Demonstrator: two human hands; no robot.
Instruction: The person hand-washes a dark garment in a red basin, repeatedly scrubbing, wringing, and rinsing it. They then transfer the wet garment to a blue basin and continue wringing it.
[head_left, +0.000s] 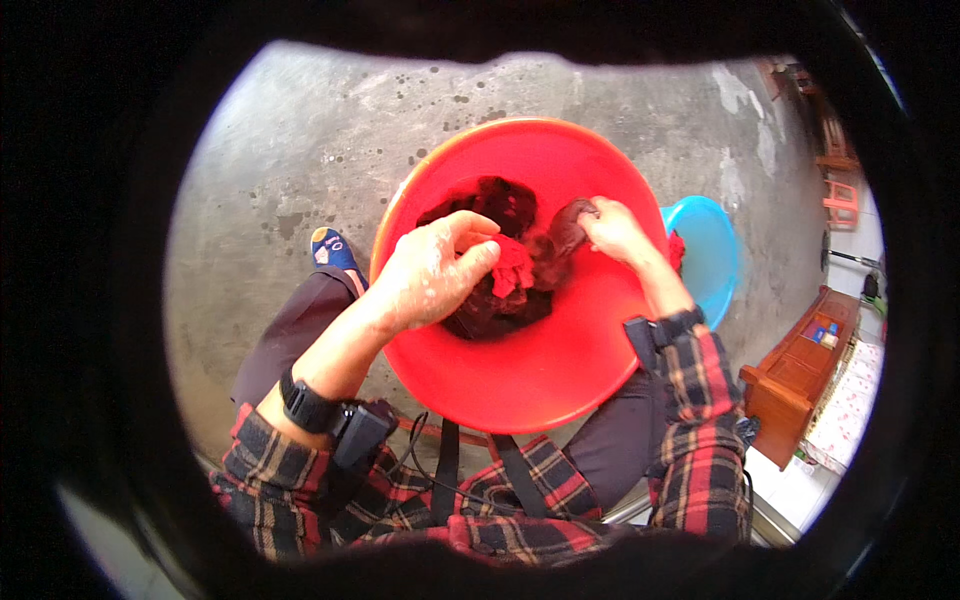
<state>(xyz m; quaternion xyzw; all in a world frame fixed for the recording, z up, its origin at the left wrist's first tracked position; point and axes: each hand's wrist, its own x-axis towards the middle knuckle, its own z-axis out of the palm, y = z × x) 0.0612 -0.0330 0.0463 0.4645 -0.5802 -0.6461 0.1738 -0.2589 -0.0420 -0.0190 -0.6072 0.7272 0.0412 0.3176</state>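
Note:
A large red plastic basin (592, 337) stands before me, with a heap of dark wet cloth (487, 319) lying in it. White flecks that look like suds dot the back of my left hand (439, 274), which is over the left part of the heap. Its thumb tip meets a bunched red cloth (513, 266); the lower fingers are hidden, so a grip on it cannot be made out. On the right, my right hand (613, 229) pinches a dark brown cloth (570, 227), lifted at one end and trailing down toward the heap, where it blurs.
Partly behind the basin's right rim stands a light blue basin (705, 255) with a red cloth (676, 252) at its edge. Wet spots mark the concrete floor (300, 150). A wooden cabinet (799, 371) and an orange stool (841, 205) are farther right. My slippered foot (334, 250) is at left.

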